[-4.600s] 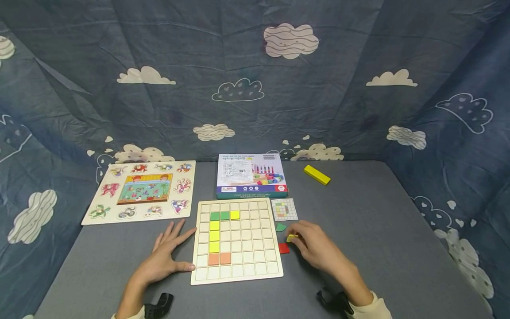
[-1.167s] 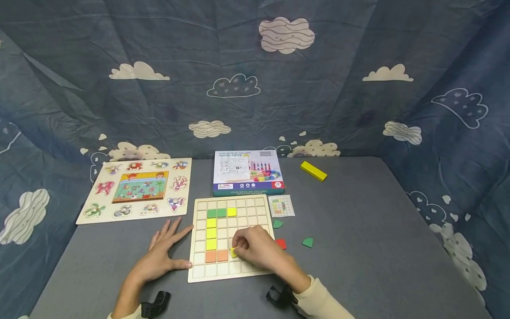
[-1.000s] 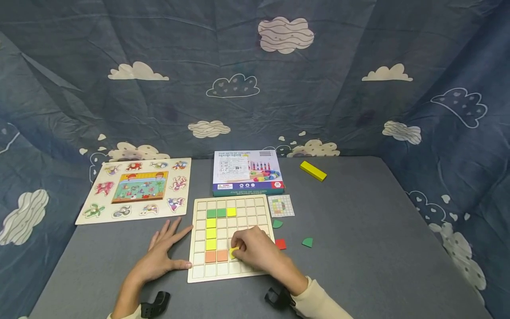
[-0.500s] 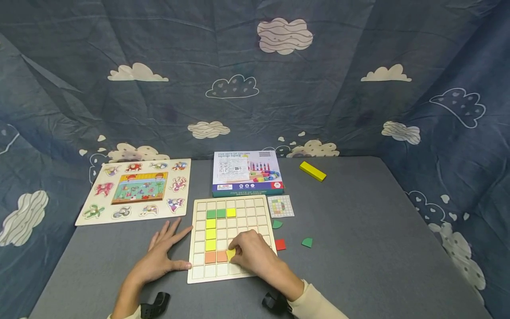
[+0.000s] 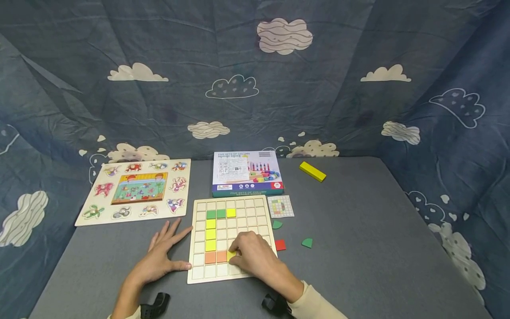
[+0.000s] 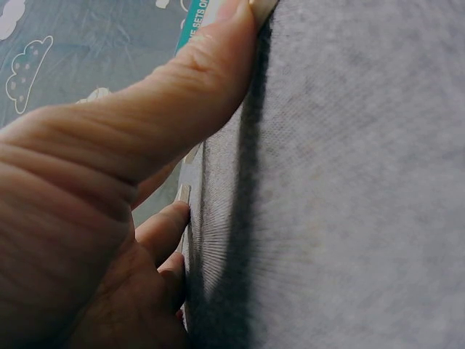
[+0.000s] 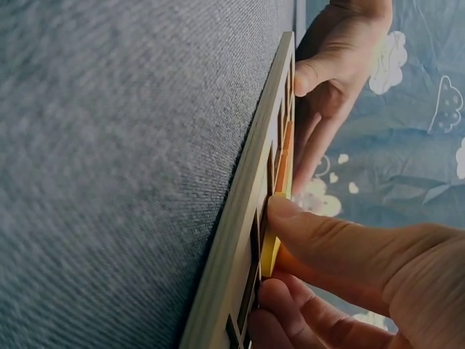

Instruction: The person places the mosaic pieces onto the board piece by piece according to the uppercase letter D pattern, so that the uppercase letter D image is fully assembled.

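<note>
My right hand [image 5: 256, 254] pinches a small yellow tile [image 5: 231, 255] between thumb and fingers over the wooden grid board [image 5: 198, 271]. The tile sits low in the grid, just right of two orange tiles [image 5: 215, 257]; in the right wrist view the yellow tile [image 7: 269, 251] looks tilted against its cell, partly hidden by the fingers. Higher up lie two green tiles [image 5: 216, 214], a single yellow tile [image 5: 231, 212] and a column of yellow tiles [image 5: 210, 234]. My left hand [image 5: 161, 254], fingers spread, touches the board's left edge with thumb and index finger.
Right of the board are a pattern card [image 5: 281, 206], a red square [image 5: 280, 245], a green quarter-round piece [image 5: 277, 224] and another green piece [image 5: 307, 243]. Behind stand a boxed bead set [image 5: 248, 173] and a yellow block [image 5: 313, 171]. An animal puzzle [image 5: 89, 220] lies left.
The right hand has carried the yellow tile left from beside the board onto the grid, then slid it slightly left and down beside the orange tiles. The left hand stays at the edge.
</note>
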Tool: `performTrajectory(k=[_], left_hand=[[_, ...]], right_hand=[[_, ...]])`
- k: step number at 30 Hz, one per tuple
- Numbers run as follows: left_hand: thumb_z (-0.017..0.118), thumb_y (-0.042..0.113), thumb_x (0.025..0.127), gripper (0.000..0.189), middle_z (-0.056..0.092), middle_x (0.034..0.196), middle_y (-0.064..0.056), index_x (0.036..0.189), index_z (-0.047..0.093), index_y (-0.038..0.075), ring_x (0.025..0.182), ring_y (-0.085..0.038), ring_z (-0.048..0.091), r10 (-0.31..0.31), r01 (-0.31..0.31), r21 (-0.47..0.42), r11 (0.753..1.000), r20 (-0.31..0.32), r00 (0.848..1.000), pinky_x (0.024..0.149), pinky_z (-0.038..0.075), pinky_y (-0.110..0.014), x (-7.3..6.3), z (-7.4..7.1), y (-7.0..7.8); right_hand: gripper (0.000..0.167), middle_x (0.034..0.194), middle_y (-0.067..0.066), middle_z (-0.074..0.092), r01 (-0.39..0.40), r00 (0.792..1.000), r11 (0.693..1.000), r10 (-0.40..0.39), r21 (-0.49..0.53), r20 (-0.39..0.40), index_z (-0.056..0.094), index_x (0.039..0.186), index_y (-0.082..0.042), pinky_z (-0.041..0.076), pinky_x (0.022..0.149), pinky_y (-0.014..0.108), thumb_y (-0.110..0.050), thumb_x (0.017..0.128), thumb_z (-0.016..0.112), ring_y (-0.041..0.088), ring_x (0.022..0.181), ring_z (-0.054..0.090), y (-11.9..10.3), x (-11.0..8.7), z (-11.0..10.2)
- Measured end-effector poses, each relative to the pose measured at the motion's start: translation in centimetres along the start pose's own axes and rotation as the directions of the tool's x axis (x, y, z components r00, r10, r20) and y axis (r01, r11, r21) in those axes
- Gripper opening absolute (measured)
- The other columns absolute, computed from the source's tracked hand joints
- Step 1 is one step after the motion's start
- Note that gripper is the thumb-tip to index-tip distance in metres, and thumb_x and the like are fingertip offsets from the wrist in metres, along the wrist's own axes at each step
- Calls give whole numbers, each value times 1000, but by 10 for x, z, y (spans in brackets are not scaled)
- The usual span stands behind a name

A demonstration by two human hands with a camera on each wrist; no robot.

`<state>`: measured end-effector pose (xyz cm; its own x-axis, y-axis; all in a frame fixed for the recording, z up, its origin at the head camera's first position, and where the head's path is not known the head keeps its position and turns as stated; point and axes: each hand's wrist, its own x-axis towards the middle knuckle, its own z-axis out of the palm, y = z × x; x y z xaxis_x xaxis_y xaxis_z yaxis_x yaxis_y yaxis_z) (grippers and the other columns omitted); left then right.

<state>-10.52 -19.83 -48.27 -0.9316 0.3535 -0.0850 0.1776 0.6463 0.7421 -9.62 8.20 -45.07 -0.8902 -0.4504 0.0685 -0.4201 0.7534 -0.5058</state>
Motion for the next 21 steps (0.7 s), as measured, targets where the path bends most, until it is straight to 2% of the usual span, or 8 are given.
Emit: performTrajectory(k=[15, 21], left_hand=[[90, 41, 66, 100, 12, 165, -26, 152, 46, 16, 150, -54, -6, -10, 10, 7, 1000, 11, 1000, 112, -6, -73, 0, -1, 2], [90, 41, 66, 100, 12, 165, -27, 152, 46, 15, 150, -54, -7, -15, 15, 1, 1000, 15, 1000, 112, -7, -73, 0, -1, 3]], right_hand=[[18, 72, -7, 64, -6, 1000, 999, 7, -43, 19, 81, 88, -12, 39, 52, 17, -14, 70, 86, 1, 62, 47, 4, 0, -1], [18, 79, -6, 71, 17, 1000, 999, -16, -37, 22, 82, 89, -13, 42, 55, 17, -14, 72, 84, 1, 66, 51, 5, 1, -2]])
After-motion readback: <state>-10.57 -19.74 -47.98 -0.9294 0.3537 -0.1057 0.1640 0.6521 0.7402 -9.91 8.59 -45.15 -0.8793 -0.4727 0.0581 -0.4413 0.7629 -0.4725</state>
